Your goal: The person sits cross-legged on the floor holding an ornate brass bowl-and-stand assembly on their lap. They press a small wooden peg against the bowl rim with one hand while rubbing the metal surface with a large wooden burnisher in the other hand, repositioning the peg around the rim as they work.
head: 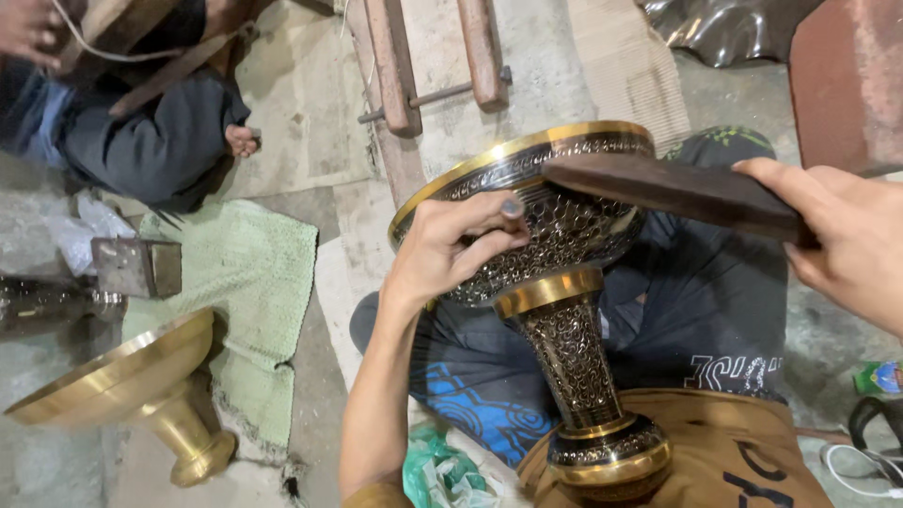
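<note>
An engraved black-and-brass pedestal bowl (564, 282) lies tilted across my lap, foot toward me. My left hand (451, 246) grips the side of its bowl, fingers curled, a small dark tool pinched at my fingertips against the engraved surface. My right hand (847, 240) holds a dark wooden mallet-like block (677, 191), whose far end rests on the bowl just under the brass rim.
A plain brass pedestal bowl (141, 386) stands at the lower left beside a green mat (249, 282) and a metal block (141, 266). Another person sits at the top left in dark clothes (141, 132). Wooden beams (433, 56) lie ahead. Cables (870, 452) are at the right.
</note>
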Available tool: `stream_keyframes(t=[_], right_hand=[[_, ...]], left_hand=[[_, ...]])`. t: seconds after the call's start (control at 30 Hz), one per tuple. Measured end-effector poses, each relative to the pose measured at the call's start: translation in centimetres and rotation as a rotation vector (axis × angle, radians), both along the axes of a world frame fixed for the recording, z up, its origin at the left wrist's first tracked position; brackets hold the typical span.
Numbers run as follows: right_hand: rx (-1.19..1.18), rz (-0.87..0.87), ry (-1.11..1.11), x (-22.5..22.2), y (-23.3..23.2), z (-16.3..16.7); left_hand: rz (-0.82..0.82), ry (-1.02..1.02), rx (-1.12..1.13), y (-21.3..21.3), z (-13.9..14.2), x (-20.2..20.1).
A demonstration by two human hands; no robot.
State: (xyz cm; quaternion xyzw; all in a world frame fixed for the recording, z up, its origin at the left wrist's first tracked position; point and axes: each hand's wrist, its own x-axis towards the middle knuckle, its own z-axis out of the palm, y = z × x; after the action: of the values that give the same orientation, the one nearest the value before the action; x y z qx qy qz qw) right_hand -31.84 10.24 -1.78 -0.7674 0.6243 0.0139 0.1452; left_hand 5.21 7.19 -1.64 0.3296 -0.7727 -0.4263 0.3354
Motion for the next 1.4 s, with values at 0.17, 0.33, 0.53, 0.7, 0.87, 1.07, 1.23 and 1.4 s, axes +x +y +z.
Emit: stream_keyframes(t=[0.17,0.33,0.53,0.7,0.87,1.07,1.23,1.4], right_hand=[[-0.099,0.034,0.041,0.3,0.9,-0.3],[-0.150,-0.018,-0.773,-0.3,1.4,-0.2],[-0.151,0.022,-0.348,-0.7,1.6,-0.2],[-0.046,-0.150,-0.772,0.0,1.7,0.4],[-0.244,0.041,-0.636,0.4,1.7,0.7],[-0.195,0.039,-0.697,-0.3,1.8,-0.5],[-0.092,0.001,-0.396,-1.7,2.1,-1.8],[-0.221,0.144,-0.068,-3.2,2.2,-2.8]], left_hand=[[-0.021,-0.138,-0.079,-0.6,0.8,-0.1],[-0.007,-0.122,-0.124,-0.4,0.9,-0.4],[-0.047,-0.137,-0.141,-0.6,0.9,-0.2],[-0.060,-0.150,-0.136,-0.7,1.3,-0.4],[-0.062,-0.179,-0.121,-0.8,1.6,-0.4],[-0.080,-0.166,-0.132,-1.0,1.8,-0.5],[-0.092,-0.174,-0.106,-0.9,1.9,-0.3],[-0.098,-0.201,-0.140,-1.1,1.6,-0.1]])
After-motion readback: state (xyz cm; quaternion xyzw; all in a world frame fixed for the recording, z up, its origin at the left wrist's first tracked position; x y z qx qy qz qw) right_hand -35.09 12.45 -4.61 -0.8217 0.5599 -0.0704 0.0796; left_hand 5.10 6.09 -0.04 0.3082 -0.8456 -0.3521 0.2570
